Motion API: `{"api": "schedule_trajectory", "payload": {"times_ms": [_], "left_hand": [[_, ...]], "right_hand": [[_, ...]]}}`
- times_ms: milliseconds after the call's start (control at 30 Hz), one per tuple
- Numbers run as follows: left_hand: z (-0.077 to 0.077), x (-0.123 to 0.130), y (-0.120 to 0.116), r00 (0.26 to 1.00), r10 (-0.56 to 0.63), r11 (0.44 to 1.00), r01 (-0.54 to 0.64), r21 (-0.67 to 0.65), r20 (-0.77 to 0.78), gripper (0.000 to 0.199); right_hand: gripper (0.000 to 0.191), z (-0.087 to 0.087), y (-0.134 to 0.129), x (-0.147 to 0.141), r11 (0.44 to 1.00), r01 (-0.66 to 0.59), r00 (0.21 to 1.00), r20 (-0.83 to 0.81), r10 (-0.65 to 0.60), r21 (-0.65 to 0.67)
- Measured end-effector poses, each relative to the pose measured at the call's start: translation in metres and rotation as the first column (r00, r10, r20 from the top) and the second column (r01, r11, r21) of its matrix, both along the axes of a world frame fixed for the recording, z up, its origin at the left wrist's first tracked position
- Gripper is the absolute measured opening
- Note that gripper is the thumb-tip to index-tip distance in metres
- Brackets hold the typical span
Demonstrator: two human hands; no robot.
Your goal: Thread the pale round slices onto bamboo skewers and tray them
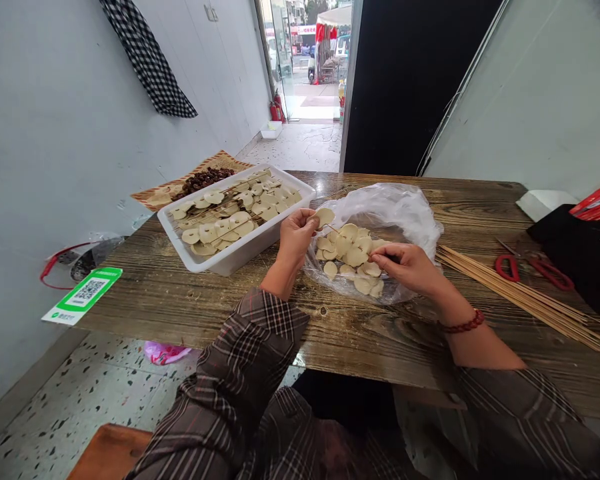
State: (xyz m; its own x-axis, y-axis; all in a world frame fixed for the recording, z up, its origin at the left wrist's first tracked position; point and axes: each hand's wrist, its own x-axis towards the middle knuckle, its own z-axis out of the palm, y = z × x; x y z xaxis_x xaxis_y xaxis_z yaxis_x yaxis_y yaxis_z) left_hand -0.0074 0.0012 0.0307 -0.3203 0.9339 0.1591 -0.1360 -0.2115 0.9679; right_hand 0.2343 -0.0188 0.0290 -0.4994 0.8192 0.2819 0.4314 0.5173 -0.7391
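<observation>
My left hand is closed, pinching a pale, thin round slice between thumb and fingers. A thin bamboo skewer runs from that slice down toward my right hand, partly hidden among other slices. The fingers of my right hand are closed in a pinch at the skewer's other end, beside several pale slices. Beneath both hands lies an open clear plastic bag with loose slices in it. To the left, a white plastic tray holds skewers threaded with similar slices.
Bare bamboo skewers lie at the right on the wooden table, with red-handled scissors and a black bag nearby. Dark reddish-brown pieces rest on patterned paper behind the tray. A green QR card sits at the left edge.
</observation>
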Motion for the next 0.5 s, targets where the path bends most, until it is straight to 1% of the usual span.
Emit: {"api": "schedule_trajectory", "payload": {"times_ms": [133, 367, 433, 500], "left_hand": [[-0.0019, -0.0009, 0.0020, 1.000, 0.012, 1.000, -0.012, 0.012, 0.001, 0.008], [-0.0031, 0.0033, -0.0007, 0.999, -0.042, 0.999, 0.042, 0.009, 0.003, 0.012], [-0.0050, 0.0041, -0.0004, 0.998, -0.052, 0.998, 0.053, 0.021, -0.016, 0.012], [-0.0077, 0.0042, 0.0007, 0.996, -0.051, 0.998, 0.055, 0.044, -0.072, 0.011]], "right_hand": [[0.026, 0.0000, -0.0001, 0.0003, 1.000, 0.004, 1.000, 0.001, -0.004, -0.004], [0.026, -0.0030, 0.0006, -0.0004, 1.000, 0.015, 1.000, 0.015, -0.015, 0.021], [0.026, -0.0045, 0.0011, -0.0008, 0.999, 0.018, 1.000, 0.021, -0.018, 0.027], [0.025, -0.0059, 0.0017, -0.0013, 0.999, 0.021, 0.999, 0.027, -0.022, 0.034]]}}
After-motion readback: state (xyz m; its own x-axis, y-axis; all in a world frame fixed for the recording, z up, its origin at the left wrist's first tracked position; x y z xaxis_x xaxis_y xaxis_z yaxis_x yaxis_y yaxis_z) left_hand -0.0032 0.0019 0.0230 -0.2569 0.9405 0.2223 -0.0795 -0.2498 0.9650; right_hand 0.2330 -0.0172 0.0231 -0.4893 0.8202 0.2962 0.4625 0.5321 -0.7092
